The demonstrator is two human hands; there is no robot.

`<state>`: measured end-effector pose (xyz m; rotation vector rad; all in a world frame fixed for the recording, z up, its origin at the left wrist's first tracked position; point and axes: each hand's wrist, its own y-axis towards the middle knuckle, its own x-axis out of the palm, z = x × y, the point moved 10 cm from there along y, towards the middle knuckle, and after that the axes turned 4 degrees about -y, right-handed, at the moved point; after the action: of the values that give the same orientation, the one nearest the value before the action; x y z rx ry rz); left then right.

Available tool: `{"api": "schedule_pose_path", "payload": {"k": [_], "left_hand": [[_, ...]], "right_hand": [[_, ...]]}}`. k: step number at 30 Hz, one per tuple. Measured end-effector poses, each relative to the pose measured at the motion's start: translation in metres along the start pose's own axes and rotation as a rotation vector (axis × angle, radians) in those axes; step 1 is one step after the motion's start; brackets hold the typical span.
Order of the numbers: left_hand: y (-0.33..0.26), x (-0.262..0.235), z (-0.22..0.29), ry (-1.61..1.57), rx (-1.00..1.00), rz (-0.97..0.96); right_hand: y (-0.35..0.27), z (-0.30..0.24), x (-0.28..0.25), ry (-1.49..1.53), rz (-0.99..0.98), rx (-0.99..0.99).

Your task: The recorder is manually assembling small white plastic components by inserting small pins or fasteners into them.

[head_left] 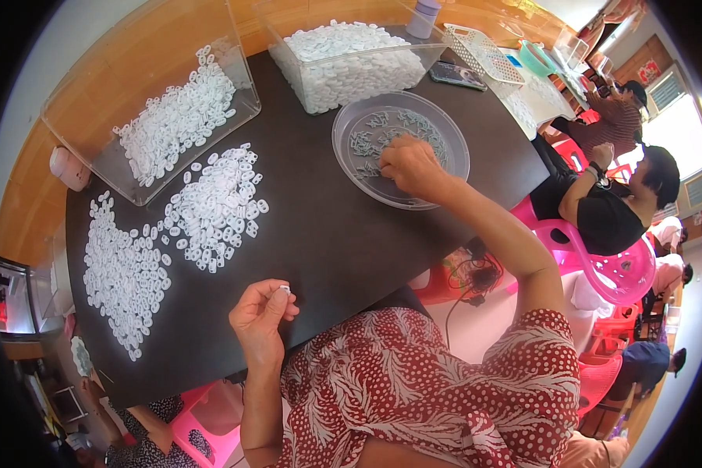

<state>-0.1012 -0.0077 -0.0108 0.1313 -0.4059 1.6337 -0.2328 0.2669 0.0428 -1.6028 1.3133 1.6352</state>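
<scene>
My left hand (261, 313) is raised over the near edge of the dark table. Its thumb and forefinger pinch a small white plastic piece (285, 289). My right hand (413, 166) reaches into a round clear tray (345, 168), fingertips down among small grey pieces (364, 143). Those fingers are drawn together, and whatever they may hold is hidden beneath them. On the table to the left lie two heaps of white oval pieces with holes, one heap (218, 204) nearer the tray and another heap (125, 269) by the left edge.
Behind the heaps, a clear bin (247, 101) lies tilted with white pieces spilling inside. Another clear box (425, 58) full of white pieces stands behind the tray. Nearby are a phone (458, 75), a white basket (483, 54) and a purple cup (423, 19). Co-workers (608, 207) sit at right.
</scene>
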Motion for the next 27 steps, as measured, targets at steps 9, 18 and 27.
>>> {"api": "schedule_pose_path", "payload": {"k": [9,18,27], "left_hand": [[-0.002,-0.003,-0.002,-0.044,0.007,0.016],[-0.001,-0.005,-0.003,-0.06,0.022,0.015],[-0.002,-0.006,-0.003,-0.073,0.037,0.016]], "right_hand": [[0.0,-0.003,0.002,-0.014,0.042,-0.009],[-0.004,-0.012,0.0,0.035,0.002,-0.072],[-0.003,-0.011,0.002,0.053,0.029,-0.056]]}}
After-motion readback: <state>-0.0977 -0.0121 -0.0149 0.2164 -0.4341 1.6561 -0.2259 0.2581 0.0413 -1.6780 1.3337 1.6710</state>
